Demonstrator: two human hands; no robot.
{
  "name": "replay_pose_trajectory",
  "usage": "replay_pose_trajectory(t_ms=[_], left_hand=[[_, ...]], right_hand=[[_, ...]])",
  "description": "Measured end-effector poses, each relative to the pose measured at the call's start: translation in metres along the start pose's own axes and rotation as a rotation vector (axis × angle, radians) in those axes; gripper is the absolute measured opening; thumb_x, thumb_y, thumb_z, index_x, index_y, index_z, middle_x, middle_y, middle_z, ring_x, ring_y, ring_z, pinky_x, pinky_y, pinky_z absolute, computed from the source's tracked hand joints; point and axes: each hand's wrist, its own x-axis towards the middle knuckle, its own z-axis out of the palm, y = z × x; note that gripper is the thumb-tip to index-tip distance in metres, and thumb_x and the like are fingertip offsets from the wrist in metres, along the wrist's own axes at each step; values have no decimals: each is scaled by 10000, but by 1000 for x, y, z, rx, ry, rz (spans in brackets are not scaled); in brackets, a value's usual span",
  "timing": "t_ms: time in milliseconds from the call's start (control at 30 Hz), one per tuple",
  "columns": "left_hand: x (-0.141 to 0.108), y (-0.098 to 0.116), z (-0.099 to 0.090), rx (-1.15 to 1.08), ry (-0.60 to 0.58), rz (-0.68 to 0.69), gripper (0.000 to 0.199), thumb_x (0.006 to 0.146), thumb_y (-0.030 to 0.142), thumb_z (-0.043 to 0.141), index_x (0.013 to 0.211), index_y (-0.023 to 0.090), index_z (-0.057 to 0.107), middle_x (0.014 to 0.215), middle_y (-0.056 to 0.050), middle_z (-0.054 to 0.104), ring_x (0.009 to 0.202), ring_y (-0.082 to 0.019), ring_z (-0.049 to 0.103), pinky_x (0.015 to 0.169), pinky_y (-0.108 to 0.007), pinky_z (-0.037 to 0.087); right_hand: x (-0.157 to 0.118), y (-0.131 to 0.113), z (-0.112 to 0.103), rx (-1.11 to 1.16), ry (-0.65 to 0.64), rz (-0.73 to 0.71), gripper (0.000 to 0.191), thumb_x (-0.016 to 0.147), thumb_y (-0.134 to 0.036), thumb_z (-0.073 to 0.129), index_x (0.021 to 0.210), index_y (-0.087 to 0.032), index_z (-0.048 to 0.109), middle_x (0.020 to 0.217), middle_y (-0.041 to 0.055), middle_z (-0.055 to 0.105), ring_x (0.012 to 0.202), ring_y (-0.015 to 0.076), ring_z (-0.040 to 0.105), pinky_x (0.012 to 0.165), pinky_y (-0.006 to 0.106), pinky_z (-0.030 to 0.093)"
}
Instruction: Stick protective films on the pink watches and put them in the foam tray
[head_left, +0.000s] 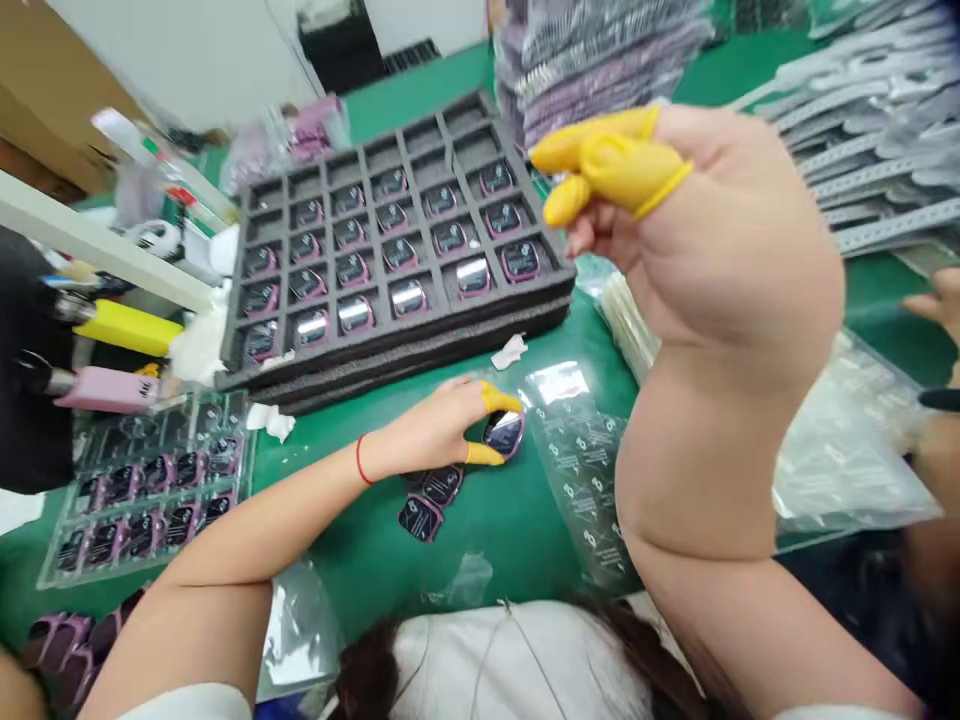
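Note:
My left hand (450,425), with yellow finger cots, grips a pink-edged dark watch-shaped piece (504,432) between thumb and fingers, just above the green table. Several similar pieces (421,517) lie beside it, partly under the wrist. Raised at the upper right is my right hand (637,180), its cotted fingers pinched together; whatever they hold, if anything, is too hidden to name. To the right of the held piece lies a clear sheet of printed film stickers (581,470). A grey foam tray (397,330) behind holds many such pieces in its compartments.
A clear plastic tray (52,570) of pieces sits at the left. Stacked bagged parts (600,60) stand at the back, white strips (870,150) at the right. Plastic bags (847,460) lie right of my right arm. Another person's hand (946,310) shows at the right edge.

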Motion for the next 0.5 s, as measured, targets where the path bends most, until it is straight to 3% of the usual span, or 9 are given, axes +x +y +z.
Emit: replay_pose_trajectory(t_ms=[67, 167, 267, 400, 500], left_hand=[[18, -8, -37, 53, 184, -67, 488, 823, 428, 673, 1266, 265, 551, 1158, 12, 638, 939, -208, 625, 874, -364, 502], [61, -40, -106, 149, 504, -240, 577, 795, 287, 677, 1327, 148, 503, 1214, -66, 585, 990, -221, 584, 940, -384, 419], [109, -87, -158, 230, 647, -429, 680, 707, 292, 739, 1318, 84, 525, 1136, -72, 590, 1056, -205, 526, 1018, -393, 325], [152, -126, -182, 269, 672, -542, 607, 646, 303, 781, 1194, 97, 621, 1113, -67, 589, 1121, -208, 461, 1074, -441, 262], [155, -126, -181, 280, 644, -562, 457, 677, 315, 789, 1064, 105, 665, 1124, -92, 587, 1160, -265, 466, 1073, -511, 273]], right_hand=[[-3, -1, -5, 0, 74, -63, 150, 857, -251, 604, 779, -280, 730, 791, 52, 667, 642, 176, 551, 642, 350, 494], [-6, 1, -13, -7, 173, -95, 135, 852, -304, 610, 842, -329, 742, 879, 62, 683, 733, 233, 578, 709, 415, 501], [-3, 4, -18, 25, 188, -119, 109, 842, -315, 642, 843, -336, 748, 869, 58, 671, 737, 227, 559, 706, 403, 479], [4, 4, -17, 114, 200, -67, 129, 843, -206, 648, 809, -255, 763, 745, 30, 641, 624, 130, 504, 616, 313, 405], [6, 4, -15, 90, 191, 4, 122, 815, -157, 660, 798, -211, 768, 699, 27, 630, 599, 102, 500, 599, 288, 367]])
